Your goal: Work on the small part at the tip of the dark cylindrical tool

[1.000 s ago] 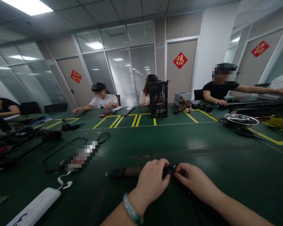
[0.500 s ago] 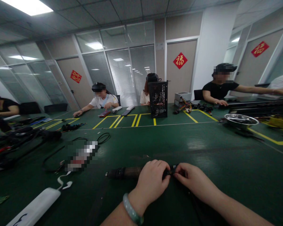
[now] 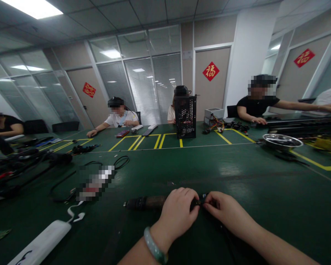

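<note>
My left hand point(image 3: 179, 209) rests over a dark cylindrical part point(image 3: 146, 202) with a black ribbed end and a brownish middle, lying on the green mat. Its fingers are closed on the part's black right end point(image 3: 200, 201). My right hand point(image 3: 226, 211) pinches that same end from the right, so the fingertips of both hands almost meet. The hands hide most of the small black end. A pale green bangle point(image 3: 154, 245) circles my left wrist.
A white bar with a white cord point(image 3: 41, 243) lies at lower left, beside a pixelated object point(image 3: 95, 183) and black cables point(image 3: 118, 162). Further off stand a black mesh computer case point(image 3: 185, 117) and a steel bowl point(image 3: 282, 141). Several co-workers sit around the green table.
My hands stay in nearly the same place on the dark part. The view has shifted only slightly, and a co-worker behind the mesh case has moved a little.
</note>
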### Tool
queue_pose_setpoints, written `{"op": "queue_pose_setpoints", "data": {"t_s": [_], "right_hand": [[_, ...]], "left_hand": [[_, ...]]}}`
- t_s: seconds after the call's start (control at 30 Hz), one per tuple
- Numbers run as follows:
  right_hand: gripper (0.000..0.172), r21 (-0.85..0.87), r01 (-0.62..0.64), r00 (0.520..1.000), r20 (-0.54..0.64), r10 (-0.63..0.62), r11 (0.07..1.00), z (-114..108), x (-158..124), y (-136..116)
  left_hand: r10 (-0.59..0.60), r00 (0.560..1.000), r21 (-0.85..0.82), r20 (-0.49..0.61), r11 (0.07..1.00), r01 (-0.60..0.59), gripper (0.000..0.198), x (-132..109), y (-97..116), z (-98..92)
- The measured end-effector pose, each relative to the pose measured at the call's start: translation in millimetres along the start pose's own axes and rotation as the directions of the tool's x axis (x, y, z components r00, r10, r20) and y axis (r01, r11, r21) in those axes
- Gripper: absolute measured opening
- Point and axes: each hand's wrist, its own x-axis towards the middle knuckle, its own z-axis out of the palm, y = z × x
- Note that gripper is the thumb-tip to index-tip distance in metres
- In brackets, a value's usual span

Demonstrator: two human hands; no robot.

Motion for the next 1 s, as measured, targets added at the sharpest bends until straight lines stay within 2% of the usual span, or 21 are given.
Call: {"op": "queue_pose_setpoints", "data": {"t_s": [0.27, 0.47, 0.67, 1.0], "right_hand": [[0.011, 0.012, -0.010, 1.000, 0.005, 0.010, 1.000, 1.1, 0.1, 1.8], [0.011, 0.015, 0.006, 1.000, 0.002, -0.006, 1.000, -0.3, -1.2, -0.3], [0.011, -0.014, -0.007, 1.000, -0.004, 0.007, 1.000, 1.2, 0.4, 0.8], [0.010, 0.016, 0.003, 1.000, -0.002, -0.003, 1.000, 1.7, 0.7, 2.0]], "left_hand": [[-0.024, 1.000, 0.014, 0.007, 1.000, 0.023, 0.020, -0.4, 0.5, -0.4], [-0.066, 0.997, -0.026, -0.039, 0.998, 0.065, 0.032, -0.7, -0.7, 2.7], [0.011, 1.000, -0.002, -0.011, 1.000, -0.011, 0.016, -0.3, -1.2, 2.3], [0.016, 1.000, -0.035, -0.027, 0.999, -0.017, 0.017, -1.2, -1.1, 1.6]]}}
